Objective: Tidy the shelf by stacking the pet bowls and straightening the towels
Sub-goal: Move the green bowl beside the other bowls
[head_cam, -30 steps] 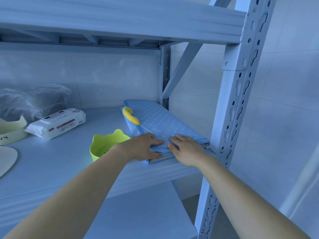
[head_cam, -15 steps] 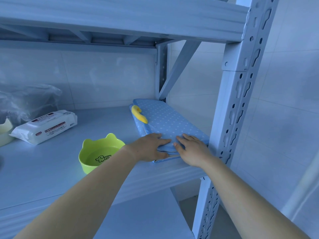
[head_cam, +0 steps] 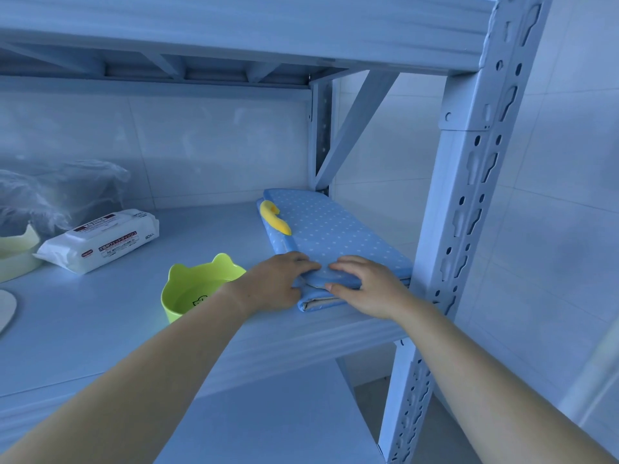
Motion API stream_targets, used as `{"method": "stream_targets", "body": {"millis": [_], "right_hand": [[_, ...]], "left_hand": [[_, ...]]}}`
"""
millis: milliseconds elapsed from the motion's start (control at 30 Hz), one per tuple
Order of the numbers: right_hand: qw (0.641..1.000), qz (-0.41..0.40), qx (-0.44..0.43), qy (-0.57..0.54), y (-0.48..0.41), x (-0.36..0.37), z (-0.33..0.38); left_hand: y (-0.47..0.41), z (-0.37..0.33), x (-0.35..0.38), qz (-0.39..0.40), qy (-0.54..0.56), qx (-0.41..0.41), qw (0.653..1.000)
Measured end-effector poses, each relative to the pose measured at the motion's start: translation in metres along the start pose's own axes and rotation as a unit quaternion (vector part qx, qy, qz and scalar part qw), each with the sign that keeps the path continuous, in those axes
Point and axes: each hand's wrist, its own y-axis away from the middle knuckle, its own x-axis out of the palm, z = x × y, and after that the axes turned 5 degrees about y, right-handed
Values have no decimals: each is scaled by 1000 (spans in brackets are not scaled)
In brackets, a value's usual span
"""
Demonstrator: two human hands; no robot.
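Observation:
A folded blue towel with white dots and a yellow patch lies at the right end of the shelf, on top of other folded cloth. My left hand grips the towel's near left corner. My right hand pinches its near edge, thumb under the top layer. A lime green pet bowl with ear-shaped bumps stands just left of my left wrist. A pale cream bowl sits at the far left.
A white pack of wet wipes lies at the back left, with a crumpled clear plastic bag behind it. A pale flat dish shows at the left edge. The shelf's perforated upright post stands right beside the towel.
Both hands stay on the towel's near edge, the fingers now curled tighter around it. The view has shifted slightly, bringing the cream bowl back into sight.

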Motion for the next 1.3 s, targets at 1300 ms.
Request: {"method": "stream_targets", "body": {"millis": [1300], "right_hand": [[996,-72,-45,13,23,6,20]], "left_hand": [[43,-11,5,-96,-10,10,995]]}}
